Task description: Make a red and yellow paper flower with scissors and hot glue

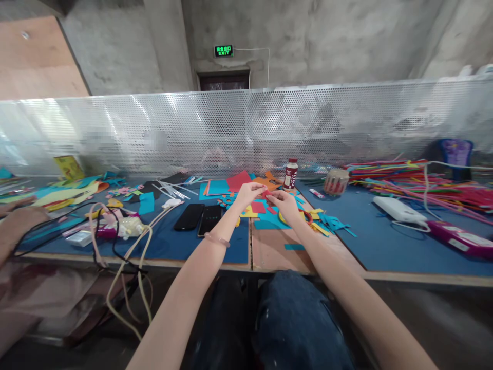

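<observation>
My left hand and my right hand meet above the middle of the table, fingertips closed on a small piece of red paper between them. A bangle circles my left wrist. Beneath the hands lie a blue paper sheet, a red paper square and several scraps in yellow and blue. Just behind them rest a larger red sheet and a cut orange sheet. The exact shape of the held piece is too small to make out.
Two phones lie left of my hands, near tangled cables. A dark red bottle and a jar stand behind. Colourful pipe cleaners and a purple device lie right. Another person's hand is at left. A perforated metal screen borders the table.
</observation>
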The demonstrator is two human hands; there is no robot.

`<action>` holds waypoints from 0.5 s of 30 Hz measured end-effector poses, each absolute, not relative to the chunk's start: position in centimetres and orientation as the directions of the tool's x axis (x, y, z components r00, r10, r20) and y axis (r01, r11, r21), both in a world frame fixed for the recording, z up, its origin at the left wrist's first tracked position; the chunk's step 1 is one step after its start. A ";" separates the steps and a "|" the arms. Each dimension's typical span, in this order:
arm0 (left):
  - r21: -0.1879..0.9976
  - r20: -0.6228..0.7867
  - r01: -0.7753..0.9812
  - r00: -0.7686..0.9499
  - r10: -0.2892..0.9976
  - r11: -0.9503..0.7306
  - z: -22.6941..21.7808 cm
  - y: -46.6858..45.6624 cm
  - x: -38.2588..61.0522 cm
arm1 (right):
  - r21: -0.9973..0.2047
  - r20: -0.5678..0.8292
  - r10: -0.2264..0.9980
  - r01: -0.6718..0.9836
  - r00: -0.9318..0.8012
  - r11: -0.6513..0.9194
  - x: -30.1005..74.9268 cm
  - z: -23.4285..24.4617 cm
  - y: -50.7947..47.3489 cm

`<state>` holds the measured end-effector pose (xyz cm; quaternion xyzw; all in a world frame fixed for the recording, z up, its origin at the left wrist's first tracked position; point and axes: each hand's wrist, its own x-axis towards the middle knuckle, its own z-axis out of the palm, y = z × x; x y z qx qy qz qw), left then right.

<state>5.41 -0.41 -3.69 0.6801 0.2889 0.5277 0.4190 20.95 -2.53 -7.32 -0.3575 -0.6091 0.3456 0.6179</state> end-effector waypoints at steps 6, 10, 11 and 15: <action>0.868 0.487 -0.040 0.266 0.832 -0.495 -3.7 -0.3 5.4 | -0.871 0.492 0.871 0.007 0.020 0.491 21.0 -7.4 -2.4; 0.867 0.487 -0.034 0.266 0.832 -0.497 -3.8 -0.3 5.4 | -0.876 0.482 0.876 0.016 0.021 0.481 21.0 -7.4 -2.4; 0.867 0.487 -0.032 0.268 0.831 -0.497 -3.8 -0.3 5.4 | -0.878 0.479 0.877 0.018 0.023 0.479 21.0 -7.3 -2.4; 0.860 0.496 -0.019 0.271 0.825 -0.510 -3.7 -0.4 5.3 | -0.882 0.472 0.881 0.027 0.026 0.471 21.0 -7.3 -2.5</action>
